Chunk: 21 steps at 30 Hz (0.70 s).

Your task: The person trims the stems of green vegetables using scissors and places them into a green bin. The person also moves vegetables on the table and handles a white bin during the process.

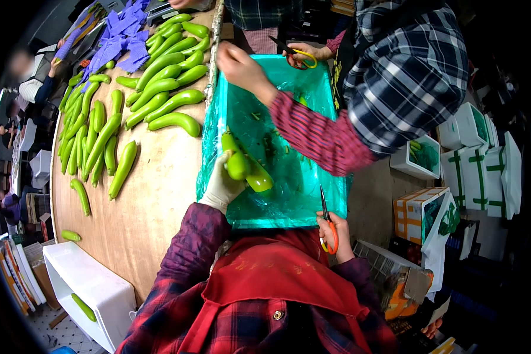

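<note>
My left hand (224, 182), in a pale glove, is closed around long green eggplants (237, 164) over the left side of a green plastic-lined bin (301, 223). At least two show there, one overlapping the other. In my right hand (342, 239) is a pair of scissors (334, 236) with orange-red and yellow handles, its dark blades pointing away from me at the bin's near right corner. Small green trimmings lie on the bin's lining. Many more green eggplants (158, 88) are spread over the wooden table (153, 224) to my left.
A co-worker in plaid reaches over the bin from the right, holding yellow-handled scissors (301, 57). Purple cloths (123, 35) lie at the table's far end. A white foam box (88, 283) stands near left; foam boxes (416, 158) and a taped carton (419, 213) stand right.
</note>
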Available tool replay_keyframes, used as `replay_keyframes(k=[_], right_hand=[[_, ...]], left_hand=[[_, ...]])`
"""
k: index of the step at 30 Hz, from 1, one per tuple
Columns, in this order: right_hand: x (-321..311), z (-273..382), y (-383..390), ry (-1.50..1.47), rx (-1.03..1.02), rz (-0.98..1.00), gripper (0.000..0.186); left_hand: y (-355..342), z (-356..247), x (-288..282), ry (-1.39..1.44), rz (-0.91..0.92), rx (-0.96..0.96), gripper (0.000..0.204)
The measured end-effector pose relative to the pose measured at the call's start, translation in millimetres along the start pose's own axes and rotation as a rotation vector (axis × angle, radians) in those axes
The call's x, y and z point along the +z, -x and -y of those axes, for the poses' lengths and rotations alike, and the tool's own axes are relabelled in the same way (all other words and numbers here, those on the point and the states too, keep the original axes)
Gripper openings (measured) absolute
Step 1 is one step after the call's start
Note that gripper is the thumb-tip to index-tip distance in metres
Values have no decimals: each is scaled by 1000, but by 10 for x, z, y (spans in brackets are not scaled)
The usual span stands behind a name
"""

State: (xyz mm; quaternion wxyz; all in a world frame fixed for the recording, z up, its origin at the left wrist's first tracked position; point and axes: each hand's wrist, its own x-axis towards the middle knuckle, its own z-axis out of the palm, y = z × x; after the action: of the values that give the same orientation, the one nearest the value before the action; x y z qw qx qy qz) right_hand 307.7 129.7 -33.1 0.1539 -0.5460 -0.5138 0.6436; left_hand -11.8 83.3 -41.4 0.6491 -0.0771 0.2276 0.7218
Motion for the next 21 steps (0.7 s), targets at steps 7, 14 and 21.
replay_keyframes(k=[7, 14, 21], right_hand=[[-22, 49, -6, 105, 21, 19, 27], [-55, 138, 95, 223, -21, -35, 36], [195, 933, 428, 154, -240, 270, 33]], left_hand=[[336, -68, 122, -65, 282, 193, 54], [527, -382, 269, -323, 452, 180, 58], [815, -212, 360, -414, 445, -60, 55]])
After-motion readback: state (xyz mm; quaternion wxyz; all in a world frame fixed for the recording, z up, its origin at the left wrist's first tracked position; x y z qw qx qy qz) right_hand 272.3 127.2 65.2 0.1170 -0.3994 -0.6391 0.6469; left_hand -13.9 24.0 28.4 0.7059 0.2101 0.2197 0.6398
